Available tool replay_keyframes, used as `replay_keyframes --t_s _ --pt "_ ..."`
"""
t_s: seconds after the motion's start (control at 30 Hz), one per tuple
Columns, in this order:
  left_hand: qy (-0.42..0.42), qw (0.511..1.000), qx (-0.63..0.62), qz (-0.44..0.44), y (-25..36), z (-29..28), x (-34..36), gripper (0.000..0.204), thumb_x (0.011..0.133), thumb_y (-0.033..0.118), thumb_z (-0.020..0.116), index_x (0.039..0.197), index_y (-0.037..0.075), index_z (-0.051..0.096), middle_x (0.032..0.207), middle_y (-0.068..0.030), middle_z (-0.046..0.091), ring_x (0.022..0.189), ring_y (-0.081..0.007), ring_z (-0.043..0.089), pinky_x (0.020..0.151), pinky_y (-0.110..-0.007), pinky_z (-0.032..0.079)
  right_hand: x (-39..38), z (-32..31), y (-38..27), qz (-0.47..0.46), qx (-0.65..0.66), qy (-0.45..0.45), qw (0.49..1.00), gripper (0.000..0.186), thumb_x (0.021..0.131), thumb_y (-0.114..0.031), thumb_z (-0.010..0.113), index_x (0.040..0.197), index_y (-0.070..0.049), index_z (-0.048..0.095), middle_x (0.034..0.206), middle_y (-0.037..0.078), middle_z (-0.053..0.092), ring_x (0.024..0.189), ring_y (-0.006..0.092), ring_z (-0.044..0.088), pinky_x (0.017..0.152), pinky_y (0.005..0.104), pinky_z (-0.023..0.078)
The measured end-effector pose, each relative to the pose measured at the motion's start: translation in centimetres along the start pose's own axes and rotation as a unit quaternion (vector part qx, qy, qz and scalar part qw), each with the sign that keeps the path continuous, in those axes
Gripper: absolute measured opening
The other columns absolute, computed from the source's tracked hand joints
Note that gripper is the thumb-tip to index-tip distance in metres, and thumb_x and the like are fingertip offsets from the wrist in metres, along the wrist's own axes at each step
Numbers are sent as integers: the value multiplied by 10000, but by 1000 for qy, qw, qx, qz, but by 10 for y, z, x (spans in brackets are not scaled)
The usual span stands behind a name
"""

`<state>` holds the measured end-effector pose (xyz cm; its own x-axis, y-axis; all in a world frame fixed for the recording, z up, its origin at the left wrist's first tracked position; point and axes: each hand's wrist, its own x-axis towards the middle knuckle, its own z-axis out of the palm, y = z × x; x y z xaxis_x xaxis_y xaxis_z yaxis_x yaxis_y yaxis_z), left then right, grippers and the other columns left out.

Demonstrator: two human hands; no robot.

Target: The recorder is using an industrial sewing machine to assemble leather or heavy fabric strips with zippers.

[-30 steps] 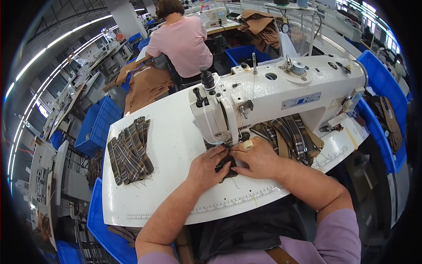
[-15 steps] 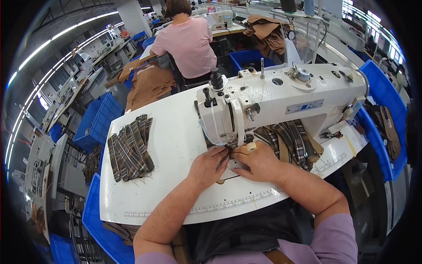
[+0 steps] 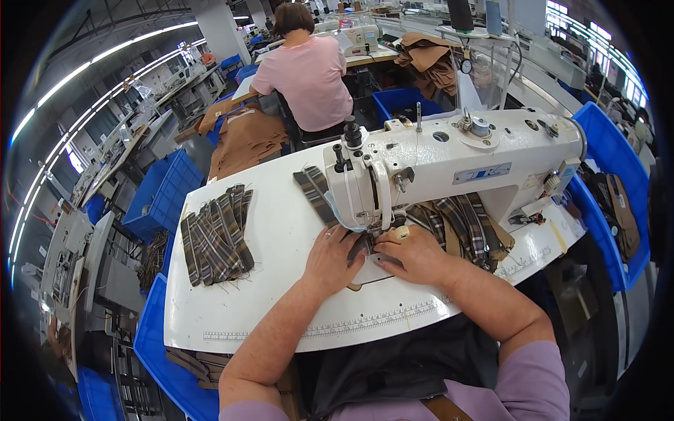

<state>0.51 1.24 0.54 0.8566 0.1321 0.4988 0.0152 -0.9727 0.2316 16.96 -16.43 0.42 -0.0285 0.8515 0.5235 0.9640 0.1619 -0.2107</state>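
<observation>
A plaid fabric strip [image 3: 313, 191] runs from beyond the machine head to under the needle of a white sewing machine [image 3: 463, 158]. My left hand [image 3: 333, 258] rests on the bed at the left of the presser foot [image 3: 377, 230], fingers stretched forward at the strip, thumb apart. My right hand [image 3: 415, 254] lies on the other side of the foot, fingers extended and thumb apart from them. A cream-coloured band [image 3: 401, 232] is on one of its fingers. The fingertips of both hands partly hide the cloth at the needle.
A stack of plaid pieces [image 3: 217, 237] lies at the left of the white tabletop [image 3: 281, 319]. More plaid strips [image 3: 463, 223] sit beneath the machine arm. Blue bins [image 3: 160, 351] flank the table. Beyond it, a person in a pink shirt [image 3: 312, 81] sits near brown fabric [image 3: 249, 140].
The plaid strip now shows beyond the machine head, where it was mostly hidden. My left hand has shifted slightly left, away from the foot, and its thumb has spread. The whole view has shifted a little.
</observation>
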Motion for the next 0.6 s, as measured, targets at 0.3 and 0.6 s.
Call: replay_keyframes --t_s 0.3,0.6 --pt "-73 991 -8 -115 1 -66 -63 227 839 262 805 919 50 806 857 -113 720 806 -291 682 803 -393 528 -4 0 1 5 17 8 1000 247 899 -275 733 1056 -88 763 1051 47 729 1044 282 650 892 428 540" --pt "-80 964 145 -207 20 -126 -150 289 864 139 742 1148 103 781 954 -88 688 896 -314 661 770 -432 503 -3 0 0 10 21 14 1000 215 888 -245 739 1046 -101 764 1078 26 715 1053 263 638 893 419 535"
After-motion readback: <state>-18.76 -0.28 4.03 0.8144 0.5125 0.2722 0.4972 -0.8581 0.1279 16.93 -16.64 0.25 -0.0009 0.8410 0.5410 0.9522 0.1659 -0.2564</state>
